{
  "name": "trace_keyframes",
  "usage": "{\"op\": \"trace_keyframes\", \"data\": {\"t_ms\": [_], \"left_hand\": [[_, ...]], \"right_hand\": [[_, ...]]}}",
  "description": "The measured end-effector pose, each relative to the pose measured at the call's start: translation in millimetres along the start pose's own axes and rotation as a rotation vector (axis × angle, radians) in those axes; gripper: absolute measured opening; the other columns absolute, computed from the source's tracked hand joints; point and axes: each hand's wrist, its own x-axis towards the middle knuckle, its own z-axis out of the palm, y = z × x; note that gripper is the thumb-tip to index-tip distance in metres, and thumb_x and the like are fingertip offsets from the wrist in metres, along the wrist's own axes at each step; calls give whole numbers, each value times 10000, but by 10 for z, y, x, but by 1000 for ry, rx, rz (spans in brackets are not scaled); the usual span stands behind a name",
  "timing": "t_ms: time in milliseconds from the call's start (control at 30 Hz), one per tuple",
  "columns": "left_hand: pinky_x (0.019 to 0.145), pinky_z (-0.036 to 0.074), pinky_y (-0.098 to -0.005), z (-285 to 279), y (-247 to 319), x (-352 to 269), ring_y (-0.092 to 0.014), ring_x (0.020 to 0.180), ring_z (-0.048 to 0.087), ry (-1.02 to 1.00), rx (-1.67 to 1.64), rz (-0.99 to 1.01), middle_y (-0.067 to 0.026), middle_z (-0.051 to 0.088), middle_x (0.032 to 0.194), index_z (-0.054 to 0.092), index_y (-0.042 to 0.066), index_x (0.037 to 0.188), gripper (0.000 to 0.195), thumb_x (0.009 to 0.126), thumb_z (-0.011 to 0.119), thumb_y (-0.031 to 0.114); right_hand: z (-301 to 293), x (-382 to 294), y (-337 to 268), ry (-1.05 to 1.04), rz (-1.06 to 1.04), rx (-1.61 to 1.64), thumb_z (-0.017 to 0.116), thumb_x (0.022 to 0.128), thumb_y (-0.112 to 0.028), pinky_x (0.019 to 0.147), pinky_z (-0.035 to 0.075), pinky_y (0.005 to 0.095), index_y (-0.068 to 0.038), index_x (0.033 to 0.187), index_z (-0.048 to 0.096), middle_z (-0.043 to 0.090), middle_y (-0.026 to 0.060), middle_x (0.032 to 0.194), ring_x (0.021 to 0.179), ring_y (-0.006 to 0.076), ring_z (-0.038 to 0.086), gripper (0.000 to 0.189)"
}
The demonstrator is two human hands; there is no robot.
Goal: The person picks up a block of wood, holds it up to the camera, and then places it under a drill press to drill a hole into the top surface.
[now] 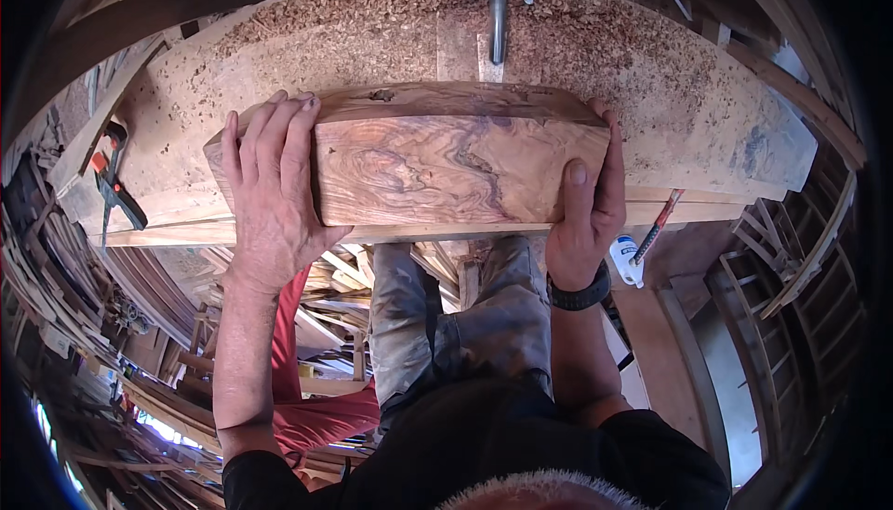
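A thick block of figured wood [418, 175] lies across the front edge of a workbench, its swirling grain facing up. My left hand [272, 175] grips its left end, fingers over the far side and thumb at the near edge. On the right end, my right hand [589, 210] holds the block with the thumb on its face and the fingers round the end. A dark watch strap is on the right wrist. Beyond the block, a round metal bar [497, 14] points towards it over the bench.
Wood shavings cover the workbench [698, 140]. A bar clamp [115, 185] is at its left edge. A white glue bottle [626, 260] and a patterned red strip [659, 224] are at the right. Timber offcuts [342, 273] lie below, near a person's red trousers [314, 423].
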Motion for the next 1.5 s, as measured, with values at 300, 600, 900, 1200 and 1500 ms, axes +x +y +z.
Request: {"op": "trace_keyframes", "data": {"t_ms": [300, 600, 900, 1200, 1500], "left_hand": [[1197, 225, -595, 82, 15, 2, -373, 1391, 433, 26, -11, -1, -173, 477, 1453, 381, 49, 1516, 1132, 656, 748, 687], [1139, 255, -578, 50, -73, 0, -386, 1339, 458, -20, -5, -12, -216, 501, 1382, 426, 19, 1486, 1165, 763, 467, 931], [1142, 249, -566, 41, -156, 69, -371, 1331, 458, 9, -1, -22, -173, 488, 1390, 431, 48, 1493, 1151, 729, 513, 905], [1129, 260, -553, -2, -142, 196, -364, 1317, 462, 16, -18, -30, -170, 490, 1388, 427, 47, 1496, 1148, 687, 629, 835], [1101, 280, -529, -62, -188, 328, -362, 1277, 496, 56, -4, -2, -172, 525, 1347, 441, 38, 1457, 1124, 633, 767, 730]], "right_hand": [[12, -73, -23, 26, 257, 66, 573, 1064, -150, 992, 454, 268, 79, 1507, 431, 655, 92, 1266, 1112, 121, 588, 518], [8, 25, -70, -7, 304, 76, 567, 1064, -146, 963, 442, 241, 85, 1509, 426, 652, 77, 1250, 1074, 98, 574, 521], [83, 118, -67, -10, 307, 75, 581, 1063, -167, 900, 446, 216, 58, 1510, 445, 662, 41, 1184, 998, 69, 562, 519], [171, 245, -60, 10, 225, 110, 571, 1071, -165, 929, 452, 230, 66, 1448, 512, 668, 63, 1195, 1040, 82, 572, 445], [202, 372, -109, 30, 316, 55, 586, 1068, -182, 907, 459, 230, 55, 1395, 565, 673, 38, 1155, 1026, 73, 575, 404]]}}
